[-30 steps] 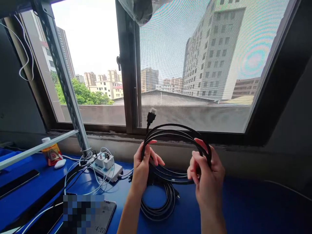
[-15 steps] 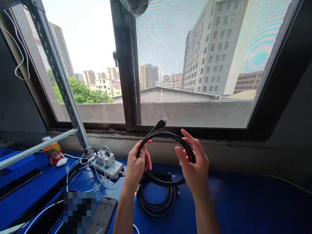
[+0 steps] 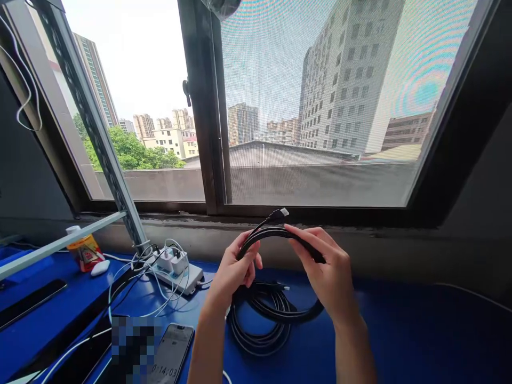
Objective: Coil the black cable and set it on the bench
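Coiling step: left hand [image 3: 232, 274] and right hand [image 3: 330, 274] both grip the flat black rubber-sheathed cable loop [image 3: 280, 312], raised above the blue worktop [image 3: 400, 336]; remaining turns lie beneath. Next, judged: gathering the free plug end [image 3: 279, 215].

power strip [image 3: 176, 272] left of cable coil [image 3: 260, 325]
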Tool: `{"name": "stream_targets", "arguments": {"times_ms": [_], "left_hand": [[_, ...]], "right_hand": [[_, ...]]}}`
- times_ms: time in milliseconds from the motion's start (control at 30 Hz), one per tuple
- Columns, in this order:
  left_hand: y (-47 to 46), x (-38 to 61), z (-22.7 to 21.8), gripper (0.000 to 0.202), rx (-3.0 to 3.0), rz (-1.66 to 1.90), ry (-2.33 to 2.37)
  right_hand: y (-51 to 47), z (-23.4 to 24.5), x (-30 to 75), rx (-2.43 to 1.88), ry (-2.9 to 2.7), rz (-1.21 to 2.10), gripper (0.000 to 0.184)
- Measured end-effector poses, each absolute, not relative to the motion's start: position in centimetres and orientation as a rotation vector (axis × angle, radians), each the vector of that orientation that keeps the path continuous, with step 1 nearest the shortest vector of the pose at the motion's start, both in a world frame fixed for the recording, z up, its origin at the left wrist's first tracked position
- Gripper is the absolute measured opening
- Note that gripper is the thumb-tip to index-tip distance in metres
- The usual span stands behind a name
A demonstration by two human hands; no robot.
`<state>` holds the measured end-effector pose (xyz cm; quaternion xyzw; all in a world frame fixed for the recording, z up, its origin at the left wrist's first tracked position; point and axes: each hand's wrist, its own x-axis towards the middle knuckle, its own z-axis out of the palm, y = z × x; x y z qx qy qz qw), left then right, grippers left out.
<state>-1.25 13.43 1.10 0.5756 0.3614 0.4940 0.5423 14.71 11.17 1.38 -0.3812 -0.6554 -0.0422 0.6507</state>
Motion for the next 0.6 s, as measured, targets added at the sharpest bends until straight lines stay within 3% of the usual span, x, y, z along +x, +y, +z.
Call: {"name": "stream_targets", "arguments": {"times_ms": [133, 300, 467, 600], "left_hand": [[11.9, -1.6, 1.9, 0.079, 1.452, 1.332, 0.865], [10.2, -1.6, 3.0, 0.077, 1.472, 1.393, 0.863], [10.0, -1.5, 2.9, 0.062, 1.483, 1.469, 0.822], [9.8, -1.5, 2.9, 0.053, 1.486, 1.489, 0.773]], "right_hand": [[10.5, 1.8, 14.1, -0.82, -1.441, -0.131, 0.017], [10.2, 2.0, 13.4, -0.826, -1.4, -0.158, 0.014], [9.8, 1.9, 13.0, -0.835, -1.244, -0.301, 0.01], [9.5, 1.7, 13.1, -0.871, -1.237, -0.327, 0.024]]}}
